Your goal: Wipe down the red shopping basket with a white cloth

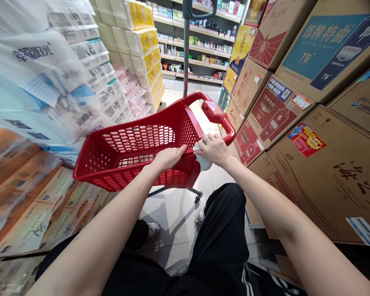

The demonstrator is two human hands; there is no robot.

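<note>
A red plastic shopping cart (142,135) with a perforated basket stands in front of me, turned sideways. My left hand (169,158) is closed over the near rim of the basket, its thumb at the top and its other fingers mostly hidden. Just to the right, my right hand (215,147), with a ring on one finger, presses a pale cloth (205,162) against the corner below the red handle (217,113). Part of the cloth hangs down under the fingers. The inside of the basket shows no goods.
Cardboard boxes (333,172) are stacked high close on the right. Wrapped paper packs (89,61) and orange-white cartons (43,197) rise on the left. A grey pole (186,53) stands upright behind the cart. Stocked shelves (203,41) line the back, and a caster (198,196) rests on the tiles.
</note>
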